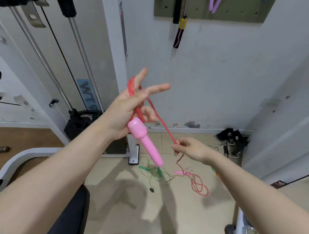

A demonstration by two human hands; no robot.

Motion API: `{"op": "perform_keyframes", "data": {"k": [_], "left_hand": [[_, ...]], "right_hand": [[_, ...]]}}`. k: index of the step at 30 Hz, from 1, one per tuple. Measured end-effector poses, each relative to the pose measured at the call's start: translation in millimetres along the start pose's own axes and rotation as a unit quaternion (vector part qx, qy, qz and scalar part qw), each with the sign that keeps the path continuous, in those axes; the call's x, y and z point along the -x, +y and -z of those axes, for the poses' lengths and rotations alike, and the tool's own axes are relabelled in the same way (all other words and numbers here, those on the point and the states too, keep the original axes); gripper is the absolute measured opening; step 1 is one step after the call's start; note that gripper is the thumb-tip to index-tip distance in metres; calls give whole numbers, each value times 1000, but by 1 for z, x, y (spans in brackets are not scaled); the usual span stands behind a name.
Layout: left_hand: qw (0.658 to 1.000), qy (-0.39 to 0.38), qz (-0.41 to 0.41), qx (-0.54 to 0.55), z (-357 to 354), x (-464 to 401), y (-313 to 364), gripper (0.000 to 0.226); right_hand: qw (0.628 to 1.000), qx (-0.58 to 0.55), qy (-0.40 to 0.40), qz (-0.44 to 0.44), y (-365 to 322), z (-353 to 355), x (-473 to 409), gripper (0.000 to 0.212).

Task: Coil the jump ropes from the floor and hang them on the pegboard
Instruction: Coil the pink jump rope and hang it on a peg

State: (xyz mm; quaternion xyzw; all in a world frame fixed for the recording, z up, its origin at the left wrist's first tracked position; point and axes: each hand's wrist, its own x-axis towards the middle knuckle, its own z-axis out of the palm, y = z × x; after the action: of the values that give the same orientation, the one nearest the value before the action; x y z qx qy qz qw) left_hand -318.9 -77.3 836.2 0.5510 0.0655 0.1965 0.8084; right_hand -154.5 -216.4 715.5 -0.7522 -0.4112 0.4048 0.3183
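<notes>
My left hand [130, 107] is raised at centre and holds a pink jump-rope handle [144, 140] against the palm, with red cord [132, 86] looped over its spread fingers. From there the cord runs down to my right hand [188, 147], which pinches it lower right. The rest of the red rope [199, 185] lies in loose loops on the floor with its second pink handle [181, 173]. A green jump rope [153, 172] lies tangled on the floor beside it. The olive pegboard [232, 15] hangs on the wall above, carrying a black-and-yellow rope [180, 32] and a purple rope [215, 1].
A white cable machine frame [110, 58] with steel rods and a black weight stack [79, 124] stands left. A black strap with metal clips [231, 139] lies by the wall at right. A white post base [242, 232] stands low right. Black padding [72, 212] is below me.
</notes>
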Motion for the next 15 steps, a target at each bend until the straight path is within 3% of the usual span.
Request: {"op": "perform_keyframes", "data": {"k": [3, 7, 10, 13, 15], "left_hand": [[997, 79, 7, 14, 11, -8, -11, 69], [987, 149, 56, -38, 28, -19, -34, 77], [967, 172, 109, -152, 38, -23, -50, 74], [964, 92, 172, -183, 29, -13, -58, 66], [966, 29, 194, -170, 17, -5, -58, 63]], "right_hand": [[993, 97, -67, -11, -12, -9, 11, 13], [940, 294, -162, 62, -62, -13, 39, 21], [918, 354, -116, 138, -100, -4, 56, 13], [920, 350, 13, 177, -116, 18, 60, 22], [944, 258, 101, 182, -115, 37, 60, 21]]}}
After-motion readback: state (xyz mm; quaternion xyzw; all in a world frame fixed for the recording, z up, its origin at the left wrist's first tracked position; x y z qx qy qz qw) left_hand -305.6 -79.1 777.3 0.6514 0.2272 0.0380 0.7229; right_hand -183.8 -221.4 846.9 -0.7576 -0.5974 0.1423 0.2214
